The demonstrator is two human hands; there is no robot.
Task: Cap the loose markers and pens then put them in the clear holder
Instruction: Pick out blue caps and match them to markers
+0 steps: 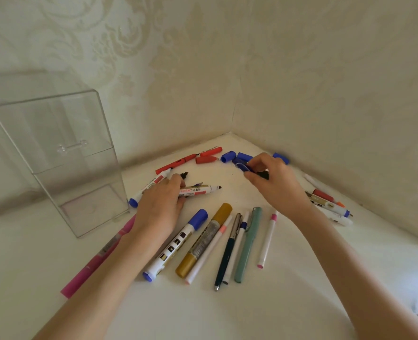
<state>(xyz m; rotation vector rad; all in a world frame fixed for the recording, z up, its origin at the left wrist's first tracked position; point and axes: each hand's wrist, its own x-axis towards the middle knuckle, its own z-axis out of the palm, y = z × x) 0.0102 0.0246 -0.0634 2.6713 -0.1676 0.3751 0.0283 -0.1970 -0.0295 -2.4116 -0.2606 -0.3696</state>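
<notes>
My left hand point(160, 207) lies over uncapped white markers, its fingers curled round one black-tipped marker point(200, 190). Another uncapped marker point(151, 185) with a blue end runs under the hand. My right hand point(274, 182) pinches a dark blue cap point(241, 165) among loose blue caps point(228, 156) near the corner. Red caps point(206, 159) and a red pen point(176, 163) lie behind. The clear holder point(63, 153) stands at the left, with nothing in it.
In front lies a row of capped pens: a pink marker point(97, 258), a blue-capped white marker point(176, 244), a gold marker point(204, 239), a teal pen point(248, 244). More markers point(330, 204) rest by the right wall. Walls close the corner behind.
</notes>
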